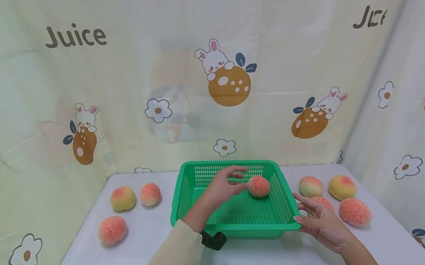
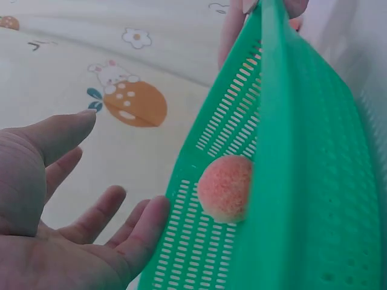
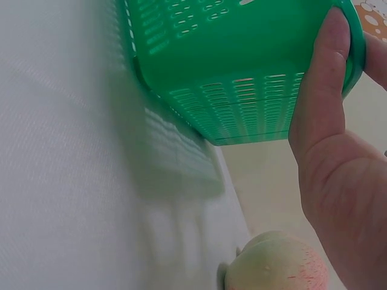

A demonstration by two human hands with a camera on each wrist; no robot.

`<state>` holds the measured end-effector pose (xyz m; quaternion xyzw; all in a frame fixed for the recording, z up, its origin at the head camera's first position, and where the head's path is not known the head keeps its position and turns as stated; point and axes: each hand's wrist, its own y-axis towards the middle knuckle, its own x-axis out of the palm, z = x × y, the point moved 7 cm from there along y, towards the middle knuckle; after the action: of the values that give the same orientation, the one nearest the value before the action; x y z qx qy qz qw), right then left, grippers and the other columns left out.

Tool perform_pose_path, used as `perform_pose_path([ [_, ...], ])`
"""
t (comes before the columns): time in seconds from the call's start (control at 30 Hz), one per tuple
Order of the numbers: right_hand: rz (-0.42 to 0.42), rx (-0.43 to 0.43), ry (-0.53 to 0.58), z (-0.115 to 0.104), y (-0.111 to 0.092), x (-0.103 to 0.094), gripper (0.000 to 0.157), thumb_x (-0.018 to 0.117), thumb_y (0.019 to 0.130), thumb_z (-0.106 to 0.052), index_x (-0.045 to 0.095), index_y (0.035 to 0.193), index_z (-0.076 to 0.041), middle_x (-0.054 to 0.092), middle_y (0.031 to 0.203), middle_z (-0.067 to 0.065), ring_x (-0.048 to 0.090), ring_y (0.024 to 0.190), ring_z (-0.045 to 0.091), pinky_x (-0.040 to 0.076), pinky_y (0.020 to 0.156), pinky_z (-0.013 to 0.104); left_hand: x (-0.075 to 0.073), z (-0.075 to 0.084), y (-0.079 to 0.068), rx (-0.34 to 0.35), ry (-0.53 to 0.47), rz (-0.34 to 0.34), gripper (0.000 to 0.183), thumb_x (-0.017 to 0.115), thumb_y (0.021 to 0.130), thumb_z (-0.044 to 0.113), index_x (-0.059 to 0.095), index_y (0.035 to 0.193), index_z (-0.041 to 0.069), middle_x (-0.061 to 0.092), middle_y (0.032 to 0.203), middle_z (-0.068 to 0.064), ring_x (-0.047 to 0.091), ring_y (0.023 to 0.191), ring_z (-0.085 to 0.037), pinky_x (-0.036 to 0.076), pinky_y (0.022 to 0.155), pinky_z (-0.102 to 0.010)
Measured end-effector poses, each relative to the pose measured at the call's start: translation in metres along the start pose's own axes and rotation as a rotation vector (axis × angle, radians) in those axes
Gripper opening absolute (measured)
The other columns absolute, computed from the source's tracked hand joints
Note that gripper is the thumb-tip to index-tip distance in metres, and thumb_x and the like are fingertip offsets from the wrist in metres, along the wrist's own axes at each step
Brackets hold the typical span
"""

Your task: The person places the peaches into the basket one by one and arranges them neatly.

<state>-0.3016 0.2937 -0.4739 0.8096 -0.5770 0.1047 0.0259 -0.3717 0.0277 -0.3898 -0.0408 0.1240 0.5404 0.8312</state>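
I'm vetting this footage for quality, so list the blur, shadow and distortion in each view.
Head view: soft shading on the white table below the green basket, and the upper-right lettering looks broken; left wrist view: the basket's near rim is blurred, the peach inside clearer; right wrist view: dimmer than the head view, with the basket's soft-edged shadow on the table.

Left wrist: peach (image 2: 224, 187) partly hidden by basket (image 2: 323, 181), itself cut off at bottom edge. Head: second peach (image 1: 324, 202) partly behind right fingers (image 1: 310, 203).
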Motion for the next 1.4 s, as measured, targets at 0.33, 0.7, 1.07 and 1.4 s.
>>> perform_pose_path([
  [0.33,0.004,-0.006,-0.012,0.001,-0.002,0.0,0.077,0.057,0.101,0.001,0.015,0.165,-0.013,0.054,0.122,-0.001,0.068,0.104,0.009,0.059,0.095,0.034,-0.014,-0.006,-0.036,0.024,-0.054,0.051,0.045,0.079,0.092,0.025,0.064,0.133,0.029,0.064,0.134,-0.005,0.066,0.121,-0.028,0.057,0.099,-0.049],
  [0.7,0.004,-0.01,-0.006,0.002,0.0,-0.001,0.077,0.056,0.102,0.0,0.013,0.165,-0.013,0.055,0.124,-0.002,0.068,0.105,0.009,0.059,0.096,0.035,-0.023,-0.018,-0.07,0.021,-0.087,0.092,0.044,0.077,0.093,0.026,0.063,0.134,0.027,0.064,0.134,-0.002,0.065,0.12,-0.025,0.058,0.098,-0.04],
  [1.07,-0.02,-0.031,0.008,0.001,-0.001,-0.001,0.078,0.055,0.102,0.002,0.011,0.165,-0.012,0.055,0.124,-0.002,0.068,0.106,0.009,0.059,0.096,0.036,-0.044,-0.031,-0.108,0.048,-0.219,0.17,0.046,0.078,0.092,0.021,0.062,0.134,0.02,0.062,0.139,-0.002,0.06,0.13,-0.028,0.057,0.1,-0.032],
  [1.4,-0.026,-0.028,0.021,0.002,0.0,0.0,0.078,0.056,0.102,0.002,0.013,0.165,-0.013,0.056,0.124,-0.002,0.069,0.107,0.01,0.058,0.097,0.035,-0.082,-0.043,-0.15,0.042,-0.266,0.351,0.045,0.077,0.091,0.012,0.062,0.133,0.013,0.062,0.136,-0.008,0.062,0.127,-0.027,0.057,0.096,-0.025],
])
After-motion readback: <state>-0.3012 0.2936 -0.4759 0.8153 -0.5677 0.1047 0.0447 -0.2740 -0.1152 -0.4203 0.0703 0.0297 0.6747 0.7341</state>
